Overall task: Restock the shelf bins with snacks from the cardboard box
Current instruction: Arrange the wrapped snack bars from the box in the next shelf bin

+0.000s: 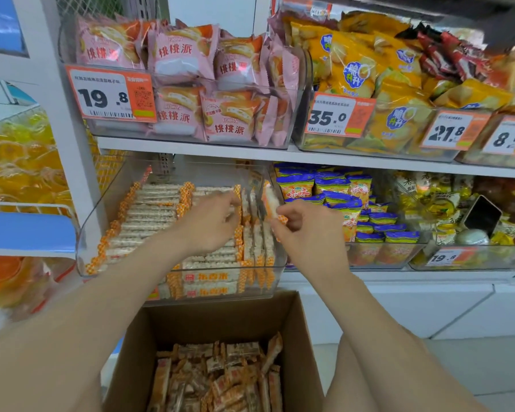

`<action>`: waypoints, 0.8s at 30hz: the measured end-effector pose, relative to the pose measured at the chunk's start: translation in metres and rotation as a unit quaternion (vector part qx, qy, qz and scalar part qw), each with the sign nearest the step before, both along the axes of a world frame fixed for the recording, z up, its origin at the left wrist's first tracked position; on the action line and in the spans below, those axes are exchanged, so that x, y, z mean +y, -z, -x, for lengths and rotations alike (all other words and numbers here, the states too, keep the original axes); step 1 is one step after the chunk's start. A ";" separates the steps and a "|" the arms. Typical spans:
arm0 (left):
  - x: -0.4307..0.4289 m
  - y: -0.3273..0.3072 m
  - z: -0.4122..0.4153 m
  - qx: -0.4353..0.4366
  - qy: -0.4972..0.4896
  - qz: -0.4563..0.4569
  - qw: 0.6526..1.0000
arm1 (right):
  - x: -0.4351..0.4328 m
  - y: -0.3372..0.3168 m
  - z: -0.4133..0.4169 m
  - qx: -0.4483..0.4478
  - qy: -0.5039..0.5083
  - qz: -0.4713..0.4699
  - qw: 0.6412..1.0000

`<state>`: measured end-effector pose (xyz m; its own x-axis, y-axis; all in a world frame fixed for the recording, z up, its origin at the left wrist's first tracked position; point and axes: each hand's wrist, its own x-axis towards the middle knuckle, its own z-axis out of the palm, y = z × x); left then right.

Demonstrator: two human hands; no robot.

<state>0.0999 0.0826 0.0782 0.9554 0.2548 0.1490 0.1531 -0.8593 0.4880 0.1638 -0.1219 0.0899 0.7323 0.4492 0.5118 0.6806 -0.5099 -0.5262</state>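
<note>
Progress: clear bin (87, 233) on the lower shelf, left end, looks mostly full. Snack bars (155, 215) are stacked flat across its left and middle, with an upright row along the right wall. The cardboard box (208, 322) below the bin's front edge still has a good layer of bars (220, 376), so plenty is left to move. Right hand (306, 230) is closed in a pinch on the lower end of one bar (271, 200), held near upright over the bin's right edge. Left hand (211, 224) has bent fingers, tips in the upright row; can't tell whether it grips one
</note>
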 end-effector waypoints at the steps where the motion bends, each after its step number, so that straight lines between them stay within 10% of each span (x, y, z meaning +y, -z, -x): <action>1: 0.003 0.004 -0.004 0.031 0.021 -0.041 0.998 | 0.010 0.000 -0.005 -0.024 -0.001 0.045 0.999; 8: 0.014 0.014 -0.025 0.206 0.072 -0.122 0.968 | 0.071 0.006 -0.042 -0.160 0.093 0.294 0.938; 16: 0.015 0.019 -0.033 0.170 0.057 -0.130 0.975 | 0.080 0.007 -0.058 -0.133 0.062 0.384 0.911; 24: 0.000 0.022 -0.054 0.006 0.028 -0.068 0.997 | 0.029 0.005 -0.052 -0.010 -0.033 0.099 0.994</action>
<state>0.1542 0.0828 0.0565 0.9694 0.1790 0.1677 0.1076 -0.9248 0.3650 0.2157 -0.0932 0.0852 0.6886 0.5892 0.4227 0.7252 -0.5562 -0.4059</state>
